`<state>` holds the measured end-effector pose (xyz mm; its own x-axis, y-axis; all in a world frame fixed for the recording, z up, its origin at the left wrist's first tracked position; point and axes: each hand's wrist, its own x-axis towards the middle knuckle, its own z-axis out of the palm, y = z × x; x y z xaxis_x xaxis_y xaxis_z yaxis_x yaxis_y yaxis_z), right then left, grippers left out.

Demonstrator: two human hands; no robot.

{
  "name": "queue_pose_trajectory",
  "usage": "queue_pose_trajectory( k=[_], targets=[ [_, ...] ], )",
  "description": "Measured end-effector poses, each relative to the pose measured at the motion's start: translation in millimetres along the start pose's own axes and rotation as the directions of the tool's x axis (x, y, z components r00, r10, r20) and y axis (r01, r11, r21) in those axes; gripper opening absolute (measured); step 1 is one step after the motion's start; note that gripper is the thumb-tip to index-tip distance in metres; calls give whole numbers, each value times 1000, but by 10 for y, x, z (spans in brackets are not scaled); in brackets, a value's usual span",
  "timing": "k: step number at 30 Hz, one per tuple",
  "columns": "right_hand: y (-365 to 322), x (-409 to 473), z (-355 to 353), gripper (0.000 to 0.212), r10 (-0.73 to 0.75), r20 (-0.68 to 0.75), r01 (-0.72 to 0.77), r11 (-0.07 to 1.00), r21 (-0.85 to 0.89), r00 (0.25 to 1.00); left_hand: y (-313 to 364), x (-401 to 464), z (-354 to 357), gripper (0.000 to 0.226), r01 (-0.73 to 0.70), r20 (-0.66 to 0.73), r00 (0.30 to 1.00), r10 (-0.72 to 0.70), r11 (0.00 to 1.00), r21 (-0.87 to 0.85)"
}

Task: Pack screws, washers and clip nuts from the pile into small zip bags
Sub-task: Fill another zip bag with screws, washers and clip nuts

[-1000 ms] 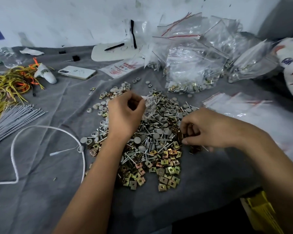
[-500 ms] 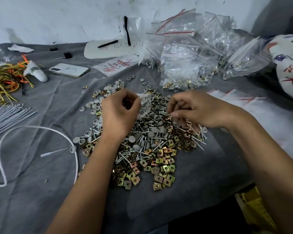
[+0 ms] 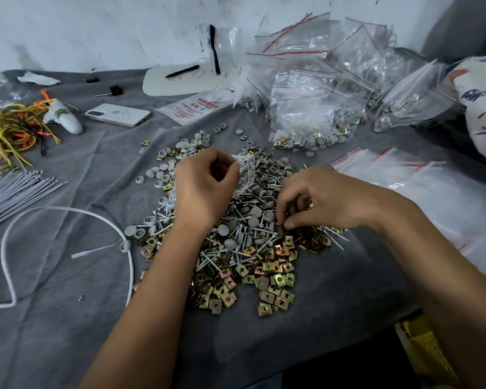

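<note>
A pile (image 3: pixel 244 242) of silver screws, grey round washers and brass-coloured square clip nuts lies on the grey cloth. My left hand (image 3: pixel 205 186) hovers over the pile's far side and holds a small clear zip bag (image 3: pixel 246 169) with screws in it. My right hand (image 3: pixel 317 200) reaches down into the pile's right side, its fingertips pinching at small parts there; what they grip is hidden by the fingers.
Filled zip bags (image 3: pixel 314 108) are heaped at the back right. Flat unused bags (image 3: pixel 421 192) lie to the right. A phone (image 3: pixel 118 115), yellow cords (image 3: pixel 9 133), grey ties (image 3: pixel 14 192), a white cable (image 3: pixel 68 211) sit left. A yellow crate (image 3: pixel 429 352) stands below the table edge.
My right hand moved from beside the bag down and to the right into the pile. The left hand kept holding the bag in place.
</note>
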<state>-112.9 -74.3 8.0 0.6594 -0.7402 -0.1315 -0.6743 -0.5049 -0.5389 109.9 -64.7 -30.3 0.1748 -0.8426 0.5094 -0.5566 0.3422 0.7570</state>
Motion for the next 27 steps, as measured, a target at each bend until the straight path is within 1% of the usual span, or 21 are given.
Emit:
queue_pose_trajectory(
  k=[4, 6, 9, 11, 14, 16, 17, 19, 22, 23, 25, 27],
  targets=[
    [28, -20, -62, 12, 30, -83, -20, 993, 118, 996, -4, 0, -7, 11, 0, 1, 1000, 0, 1000, 0],
    [38, -58, -137, 13, 47, -71, -39, 993, 109, 996, -2, -2, -7, 11, -3, 2, 1000, 3, 1000, -1],
    [-11, -91, -169, 14, 74, 32, -72, 995, -69, 997, 1, -1, -4, 12, -3, 2, 1000, 3, 1000, -3],
    [-62, -81, -123, 16, 115, 49, -106, 981, -160, 992, -2, 2, -3, 13, -6, 6, 1000, 6, 1000, -5],
    [-125, -42, -43, 26, 170, -1, -164, 946, -281, 985, -6, 3, -3, 13, -8, 8, 1000, 8, 1000, 4],
    [-139, -27, -1, 31, 168, -62, -180, 920, -348, 984, -3, 1, -2, 13, -9, 13, 1000, 9, 1000, 12],
    [-138, -22, 23, 30, 156, -86, -176, 917, -357, 984, -3, -1, -1, 13, -7, 17, 1000, 7, 1000, 14],
    [-121, -18, 56, 24, 146, -97, -170, 934, -315, 984, -2, -2, 1, 14, -7, 20, 1000, 6, 1000, 16],
    [-78, -19, 54, 15, 172, -66, -180, 971, -159, 983, -7, -7, 8, 13, -7, 25, 1000, 7, 1000, 18],
    [-61, -23, 41, 12, 170, -57, -176, 975, -133, 984, -6, -10, 11, 13, -6, 26, 1000, 5, 1000, 18],
    [-21, -31, 16, 10, 154, -40, -157, 983, -93, 987, -5, -14, 12, 12, -2, 27, 1000, 1, 1000, 18],
    [17, -48, -15, 8, 150, -49, -151, 988, -13, 987, -7, -11, 9, 12, 3, 25, 1000, -3, 1000, 20]
  ],
)
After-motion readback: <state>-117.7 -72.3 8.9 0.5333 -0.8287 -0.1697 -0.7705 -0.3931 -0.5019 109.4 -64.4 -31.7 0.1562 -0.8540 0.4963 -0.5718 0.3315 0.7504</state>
